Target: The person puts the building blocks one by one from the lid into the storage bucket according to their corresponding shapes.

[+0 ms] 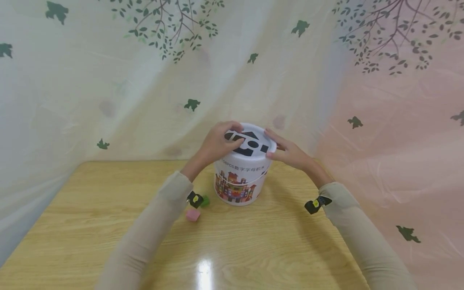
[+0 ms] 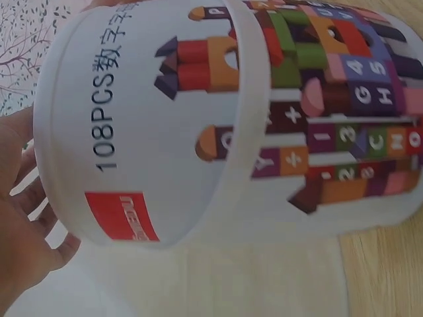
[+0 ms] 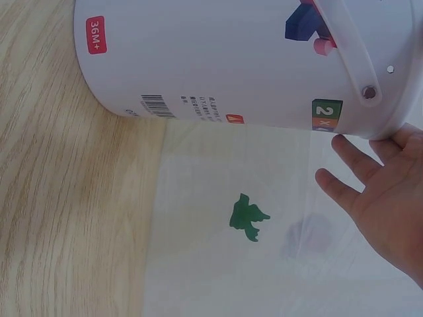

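**Wooden table (image 1: 90, 209) bears white bucket (image 1: 239, 191)**

The bucket stands upright beneath the fingers; only the head view shows dark shapes (image 1: 253, 143) on its lid (image 1: 263, 141). The left hand (image 1: 217, 141) lays bent fingers there, whether gripping I cannot tell; the right hand (image 1: 294, 155) touches the lid's edge, fingers spread. Below the left fingers lie a pink block (image 1: 193, 215) and green block (image 1: 205, 201). Only the right wrist view shows a barcode (image 3: 157, 106).

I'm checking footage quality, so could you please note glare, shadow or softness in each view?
Head: glare on the near tabletop, shadow beside the right sleeve; left wrist: large bucket lettering legible; right wrist: fine print too soft to read.
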### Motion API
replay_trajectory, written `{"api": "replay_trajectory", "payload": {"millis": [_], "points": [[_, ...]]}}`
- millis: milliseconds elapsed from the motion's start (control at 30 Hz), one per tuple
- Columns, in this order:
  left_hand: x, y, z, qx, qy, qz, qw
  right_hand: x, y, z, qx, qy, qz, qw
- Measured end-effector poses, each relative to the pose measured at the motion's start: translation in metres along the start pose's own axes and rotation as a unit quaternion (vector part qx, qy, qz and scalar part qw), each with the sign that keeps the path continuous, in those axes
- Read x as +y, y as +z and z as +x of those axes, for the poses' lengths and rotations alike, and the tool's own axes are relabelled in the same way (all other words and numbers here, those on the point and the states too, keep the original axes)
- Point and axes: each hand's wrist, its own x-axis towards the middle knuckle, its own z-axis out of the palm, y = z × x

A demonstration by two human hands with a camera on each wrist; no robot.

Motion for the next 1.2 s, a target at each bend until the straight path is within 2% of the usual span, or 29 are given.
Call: {"api": "replay_trajectory", "payload": {"millis": [467,633,733,900,1100,1200], "points": [[-0.045,-0.027,-0.038,0.064,-0.015,-0.018,0.9977,0.005,-0.001,-0.001,0.005,0.012,-0.008,0.9999],[-0.059,-0.033,-0.051,0.06,-0.029,-0.026,0.9974,0.003,-0.001,-0.001,0.008,0.012,-0.013,0.9998],[-0.068,-0.034,-0.06,0.041,-0.046,-0.033,0.9976,0.002,-0.001,-0.002,0.009,0.015,-0.012,0.9998],[-0.084,-0.032,-0.076,-0.021,-0.074,-0.03,0.9966,0.001,-0.001,-0.001,0.009,0.022,-0.008,0.9997],[-0.105,-0.022,-0.098,-0.092,-0.061,0.017,0.9937,-0.001,-0.001,0.0,0.004,0.027,-0.008,0.9996],[-0.111,-0.018,-0.108,-0.128,-0.057,0.024,0.9899,-0.003,-0.001,0.0,0.001,0.026,-0.008,0.9996]]}}
